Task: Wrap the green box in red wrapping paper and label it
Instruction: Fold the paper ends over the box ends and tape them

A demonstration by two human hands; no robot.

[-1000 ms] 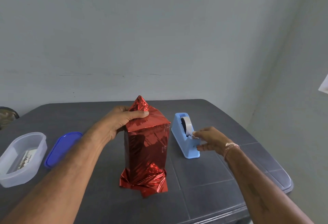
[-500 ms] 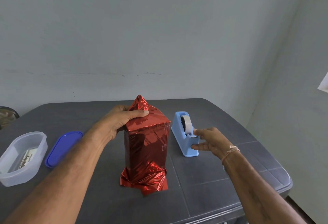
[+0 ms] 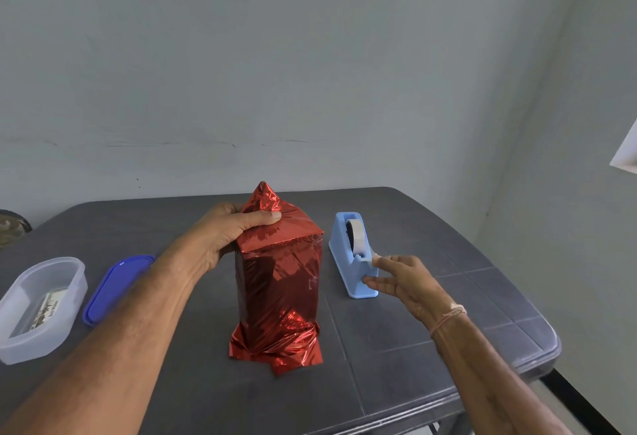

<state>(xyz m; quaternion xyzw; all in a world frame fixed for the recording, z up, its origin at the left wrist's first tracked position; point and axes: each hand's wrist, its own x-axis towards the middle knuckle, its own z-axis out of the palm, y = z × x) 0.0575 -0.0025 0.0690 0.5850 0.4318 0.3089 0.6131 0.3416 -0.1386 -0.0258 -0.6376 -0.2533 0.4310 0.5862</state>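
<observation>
Left hand (image 3: 224,234) grips the folded top of the red-wrapped box (image 3: 279,283); right hand (image 3: 406,283), fingers nearly straight, touches the blue tape dispenser (image 3: 344,262).

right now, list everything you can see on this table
wrapped box: one, red foil, upright at table centre
tape dispenser: one, light blue, right of the box
container: one, clear, far left, printed paper inside
lid: one, blue, beside the container
table: one, dark grey
left hand: one, grips the box top
right hand: one, fingers touch the dispenser's front
</observation>
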